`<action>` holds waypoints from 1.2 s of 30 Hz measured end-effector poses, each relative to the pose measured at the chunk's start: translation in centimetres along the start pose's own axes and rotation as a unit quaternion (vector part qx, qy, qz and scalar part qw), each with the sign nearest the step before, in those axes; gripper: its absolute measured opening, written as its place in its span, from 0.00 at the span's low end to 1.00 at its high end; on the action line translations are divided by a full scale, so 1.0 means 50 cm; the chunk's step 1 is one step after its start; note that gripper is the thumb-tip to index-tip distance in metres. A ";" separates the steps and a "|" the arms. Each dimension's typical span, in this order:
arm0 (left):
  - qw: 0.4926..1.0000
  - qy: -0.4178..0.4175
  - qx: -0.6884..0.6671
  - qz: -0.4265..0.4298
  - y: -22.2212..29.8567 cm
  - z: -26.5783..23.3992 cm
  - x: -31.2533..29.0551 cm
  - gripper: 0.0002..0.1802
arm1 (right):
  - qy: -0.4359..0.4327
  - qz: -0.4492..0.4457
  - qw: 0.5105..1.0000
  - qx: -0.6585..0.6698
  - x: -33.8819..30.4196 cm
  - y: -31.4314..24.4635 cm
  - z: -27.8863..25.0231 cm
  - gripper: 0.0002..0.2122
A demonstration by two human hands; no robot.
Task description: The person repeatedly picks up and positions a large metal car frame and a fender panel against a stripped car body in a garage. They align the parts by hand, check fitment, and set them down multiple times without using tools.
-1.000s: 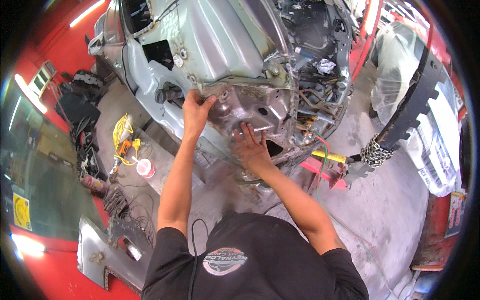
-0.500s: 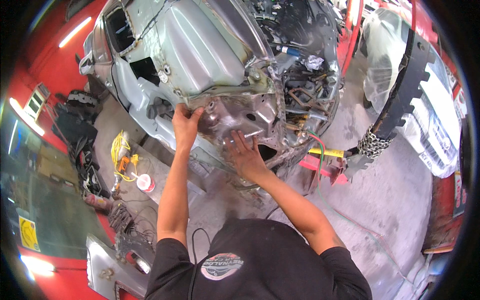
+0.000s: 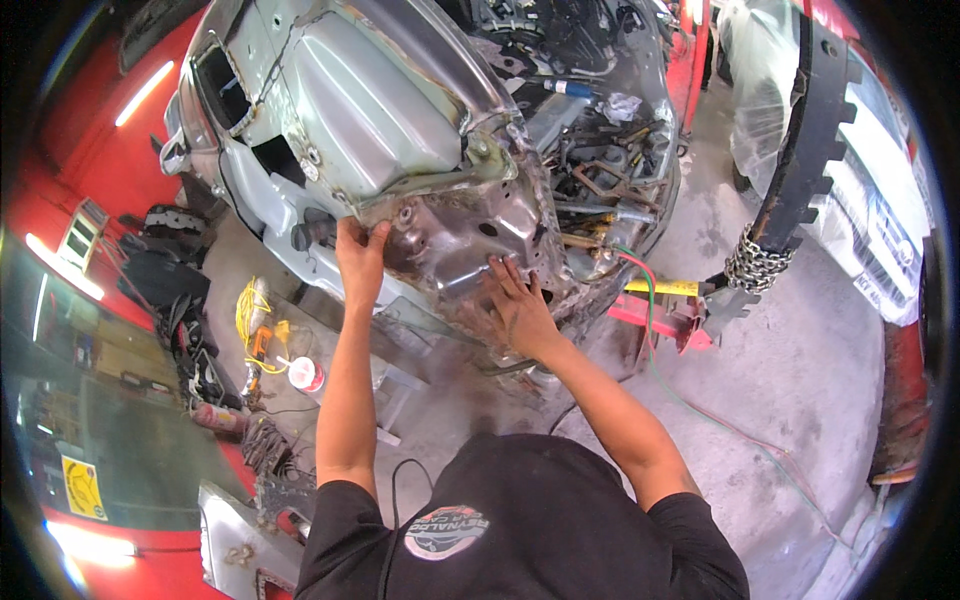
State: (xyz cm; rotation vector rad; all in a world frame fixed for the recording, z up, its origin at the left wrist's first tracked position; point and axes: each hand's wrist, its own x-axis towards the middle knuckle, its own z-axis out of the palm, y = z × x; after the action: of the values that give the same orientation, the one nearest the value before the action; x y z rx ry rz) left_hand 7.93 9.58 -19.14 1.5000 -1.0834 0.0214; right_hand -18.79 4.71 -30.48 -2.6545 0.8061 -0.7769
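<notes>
A bare metal body panel with holes and brownish heat marks sits at the stripped end of a silver-green car body. At the panel's left edge, my left hand is closed, thumb and fingers on either side of the rim. My right hand lies on the lower right of the panel, fingers stretched over its surface and partly covering a dark hole. No tool shows in either hand.
Loose tools and metal parts fill the bay to the right. A chain wraps a dark notched post. Red and green hoses run to the floor. At left are a yellow cord, a white tub and a loose silver fender.
My right hand has slid rightward across the panel, over the hole that showed beside it before. My left hand stays at the panel's edge. The whole view has shifted slightly.
</notes>
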 end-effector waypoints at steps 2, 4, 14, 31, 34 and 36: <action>0.999 0.002 0.037 0.003 -0.005 0.001 0.004 0.20 | 0.004 0.000 1.000 -0.002 -0.001 -0.001 -0.002 0.30; 0.997 0.010 0.080 -0.004 -0.019 -0.003 0.006 0.21 | 0.002 -0.004 1.000 -0.004 -0.001 -0.002 -0.004 0.30; 1.000 0.017 -0.002 0.007 -0.006 0.006 -0.007 0.19 | -0.006 -0.030 1.000 -0.006 0.002 0.010 -0.007 0.31; 0.994 0.050 -0.096 -0.017 -0.029 0.027 -0.016 0.20 | -0.025 -0.028 0.999 0.006 0.013 0.009 -0.013 0.27; 0.993 0.057 -0.108 -0.001 -0.038 0.031 -0.016 0.21 | -0.020 -0.019 1.000 0.004 0.018 0.007 -0.010 0.26; 0.993 0.055 -0.108 -0.005 -0.035 0.029 -0.015 0.21 | -0.013 -0.019 1.000 0.007 0.020 0.009 -0.007 0.24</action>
State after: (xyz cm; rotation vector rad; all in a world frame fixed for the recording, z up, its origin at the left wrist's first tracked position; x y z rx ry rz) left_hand 7.78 8.61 -21.34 1.2948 -0.9571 -0.0188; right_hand -18.49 3.73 -29.93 -2.6700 0.7426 -0.7520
